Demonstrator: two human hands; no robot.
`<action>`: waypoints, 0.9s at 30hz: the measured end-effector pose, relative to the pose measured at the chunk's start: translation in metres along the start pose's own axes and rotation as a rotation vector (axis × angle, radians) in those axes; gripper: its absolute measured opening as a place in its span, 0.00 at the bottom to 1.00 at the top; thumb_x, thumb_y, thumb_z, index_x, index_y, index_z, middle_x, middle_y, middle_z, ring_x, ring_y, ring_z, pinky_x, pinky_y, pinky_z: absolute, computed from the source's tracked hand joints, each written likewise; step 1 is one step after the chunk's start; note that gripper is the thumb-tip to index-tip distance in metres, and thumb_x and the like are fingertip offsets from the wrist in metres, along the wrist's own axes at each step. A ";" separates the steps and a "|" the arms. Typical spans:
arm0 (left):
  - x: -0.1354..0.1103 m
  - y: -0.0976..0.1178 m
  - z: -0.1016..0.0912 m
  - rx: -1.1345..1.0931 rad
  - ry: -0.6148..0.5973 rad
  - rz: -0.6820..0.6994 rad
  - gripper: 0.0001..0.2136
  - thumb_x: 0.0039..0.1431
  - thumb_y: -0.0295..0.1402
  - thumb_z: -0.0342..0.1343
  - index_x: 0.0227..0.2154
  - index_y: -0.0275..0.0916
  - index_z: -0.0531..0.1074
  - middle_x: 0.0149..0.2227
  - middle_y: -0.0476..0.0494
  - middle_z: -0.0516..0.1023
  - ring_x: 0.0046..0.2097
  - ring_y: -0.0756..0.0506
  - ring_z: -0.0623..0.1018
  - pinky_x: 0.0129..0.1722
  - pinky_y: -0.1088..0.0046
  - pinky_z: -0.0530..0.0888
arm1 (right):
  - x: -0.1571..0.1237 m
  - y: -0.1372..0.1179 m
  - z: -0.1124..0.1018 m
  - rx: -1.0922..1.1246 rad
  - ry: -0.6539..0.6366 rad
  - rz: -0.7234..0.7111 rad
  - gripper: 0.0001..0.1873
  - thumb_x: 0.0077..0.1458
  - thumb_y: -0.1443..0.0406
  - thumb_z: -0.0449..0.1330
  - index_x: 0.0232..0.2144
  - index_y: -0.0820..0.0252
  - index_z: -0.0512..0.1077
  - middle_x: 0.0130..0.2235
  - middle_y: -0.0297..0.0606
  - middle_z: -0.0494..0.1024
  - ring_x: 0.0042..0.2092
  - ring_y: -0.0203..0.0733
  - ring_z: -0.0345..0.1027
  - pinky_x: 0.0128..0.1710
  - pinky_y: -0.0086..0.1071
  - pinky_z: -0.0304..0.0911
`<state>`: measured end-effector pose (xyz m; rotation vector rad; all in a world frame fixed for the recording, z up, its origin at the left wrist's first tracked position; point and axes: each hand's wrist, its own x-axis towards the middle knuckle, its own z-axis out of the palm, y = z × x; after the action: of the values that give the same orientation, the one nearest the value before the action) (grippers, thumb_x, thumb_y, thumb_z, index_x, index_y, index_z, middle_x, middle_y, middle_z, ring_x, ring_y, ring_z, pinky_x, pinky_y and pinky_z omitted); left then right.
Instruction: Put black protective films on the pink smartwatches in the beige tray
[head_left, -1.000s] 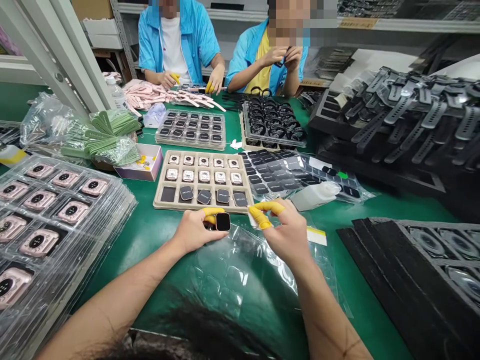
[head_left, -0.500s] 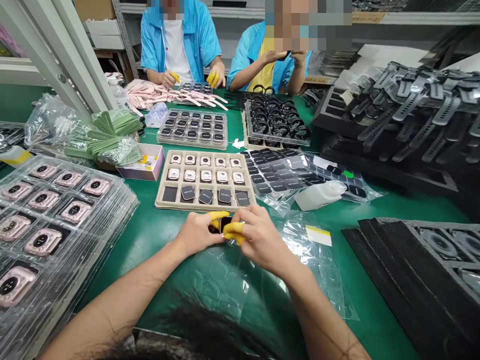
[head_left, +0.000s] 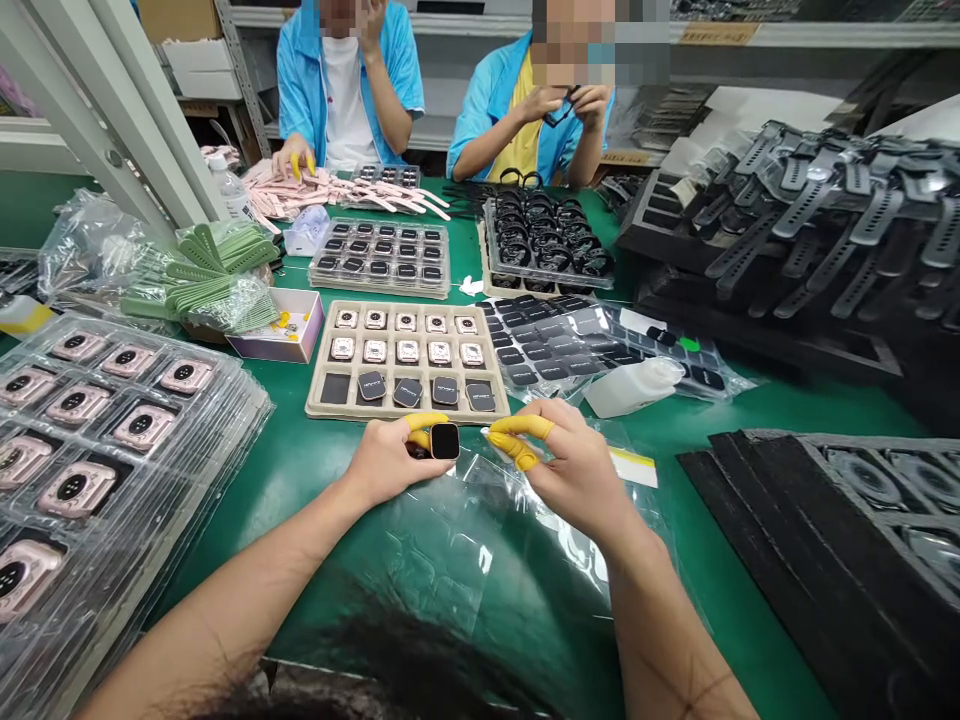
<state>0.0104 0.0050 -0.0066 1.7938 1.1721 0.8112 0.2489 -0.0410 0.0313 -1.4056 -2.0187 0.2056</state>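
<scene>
My left hand [head_left: 386,462] holds a small square watch body [head_left: 445,441] by its edges, yellow-covered fingers above and behind, thumb below, its black screen and thin gold-coloured rim turned toward me. My right hand [head_left: 574,460] is just beside it, apart from the watch, thumb and yellow-covered fingers pinched narrow on a small white piece [head_left: 485,432]; it is too small for me to say what it is. Beneath both hands, a clear plastic sheet [head_left: 457,560] lies on the green table [head_left: 262,480], catching the light. Just beyond my fingers sits a beige tray [head_left: 352,409] with three rows of cells: pale watch bodies fill the two far rows, and four dark-faced squares lie askew in the near one. To the right of the tray are sheets of black film pieces [head_left: 544,340] and a white bottle [head_left: 634,388] lying on its side. On my left stands a stack of clear trays [head_left: 225,400] bearing pink watch bodies; on my right, black foam trays [head_left: 757,520]. Farther out, green straps [head_left: 210,280] and pink straps [head_left: 300,190] lie heaped, and across the table two co-workers [head_left: 525,110] in blue sit side by side.
</scene>
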 end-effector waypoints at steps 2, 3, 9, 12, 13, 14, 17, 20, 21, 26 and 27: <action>0.000 -0.002 0.001 -0.005 0.017 0.023 0.24 0.44 0.34 0.73 0.48 0.38 0.82 0.32 0.48 0.87 0.34 0.44 0.86 0.37 0.71 0.84 | -0.003 0.008 -0.005 -0.116 -0.015 0.068 0.07 0.62 0.64 0.58 0.38 0.53 0.77 0.34 0.40 0.76 0.38 0.49 0.68 0.37 0.42 0.62; 0.000 -0.003 0.001 -0.002 0.036 0.054 0.24 0.44 0.34 0.73 0.47 0.38 0.82 0.33 0.47 0.87 0.34 0.44 0.86 0.38 0.71 0.84 | -0.004 0.011 -0.006 -0.178 0.003 0.109 0.08 0.62 0.63 0.58 0.40 0.54 0.77 0.36 0.42 0.77 0.40 0.52 0.68 0.38 0.44 0.63; -0.001 -0.009 -0.001 0.045 0.190 0.547 0.21 0.50 0.36 0.72 0.48 0.39 0.81 0.36 0.46 0.88 0.32 0.46 0.85 0.37 0.73 0.84 | -0.003 -0.006 0.010 0.098 -0.051 0.113 0.18 0.64 0.62 0.59 0.55 0.50 0.71 0.47 0.41 0.81 0.49 0.50 0.74 0.48 0.45 0.69; -0.002 -0.009 -0.004 0.055 0.185 0.697 0.20 0.52 0.37 0.72 0.47 0.38 0.81 0.38 0.43 0.87 0.33 0.45 0.86 0.35 0.72 0.84 | -0.003 -0.014 0.019 0.132 -0.093 0.126 0.18 0.62 0.66 0.58 0.53 0.49 0.73 0.42 0.37 0.83 0.45 0.48 0.75 0.46 0.42 0.69; -0.002 -0.008 -0.005 0.057 0.168 0.712 0.20 0.52 0.38 0.72 0.47 0.38 0.81 0.38 0.42 0.87 0.35 0.44 0.86 0.36 0.71 0.84 | -0.004 -0.015 0.020 0.125 -0.083 0.153 0.17 0.62 0.67 0.58 0.52 0.49 0.74 0.40 0.36 0.84 0.43 0.47 0.75 0.45 0.41 0.69; -0.002 -0.008 -0.005 0.060 0.144 0.716 0.19 0.53 0.38 0.71 0.47 0.38 0.80 0.39 0.42 0.87 0.36 0.44 0.86 0.38 0.71 0.84 | -0.004 -0.014 0.020 0.122 -0.074 0.182 0.17 0.62 0.67 0.58 0.52 0.49 0.74 0.38 0.36 0.84 0.42 0.47 0.75 0.43 0.41 0.70; -0.003 -0.007 -0.006 0.084 0.067 0.704 0.17 0.56 0.38 0.69 0.48 0.39 0.80 0.41 0.42 0.87 0.40 0.44 0.86 0.42 0.70 0.84 | -0.005 -0.011 0.015 0.118 -0.072 0.200 0.17 0.63 0.65 0.58 0.53 0.49 0.74 0.38 0.36 0.84 0.41 0.48 0.75 0.42 0.41 0.69; -0.004 -0.009 -0.007 0.111 0.038 0.695 0.17 0.58 0.38 0.68 0.49 0.40 0.79 0.42 0.41 0.87 0.41 0.44 0.86 0.45 0.70 0.83 | -0.005 -0.013 0.011 0.128 -0.080 0.147 0.17 0.63 0.64 0.59 0.54 0.51 0.73 0.45 0.39 0.84 0.47 0.50 0.76 0.47 0.44 0.68; -0.004 -0.009 -0.007 0.119 0.038 0.697 0.17 0.58 0.38 0.67 0.49 0.40 0.79 0.43 0.41 0.87 0.42 0.44 0.86 0.45 0.69 0.83 | -0.004 -0.015 0.011 0.137 -0.074 0.150 0.17 0.62 0.63 0.60 0.53 0.51 0.73 0.46 0.39 0.84 0.47 0.50 0.76 0.48 0.44 0.69; -0.004 -0.008 -0.007 0.127 0.024 0.734 0.16 0.59 0.37 0.67 0.50 0.41 0.79 0.42 0.41 0.86 0.42 0.44 0.85 0.46 0.69 0.83 | -0.002 -0.021 0.017 0.226 0.026 0.225 0.07 0.61 0.60 0.62 0.41 0.51 0.78 0.38 0.36 0.85 0.39 0.46 0.78 0.42 0.41 0.69; -0.004 -0.007 -0.007 0.121 0.020 0.741 0.16 0.59 0.36 0.67 0.50 0.42 0.79 0.41 0.42 0.86 0.42 0.45 0.85 0.45 0.70 0.83 | -0.001 -0.022 0.019 0.248 0.050 0.230 0.06 0.61 0.60 0.62 0.39 0.51 0.79 0.38 0.36 0.85 0.39 0.46 0.78 0.42 0.41 0.69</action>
<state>0.0000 0.0047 -0.0096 2.3599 0.5492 1.1848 0.2211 -0.0467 0.0266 -1.4638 -1.7220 0.4985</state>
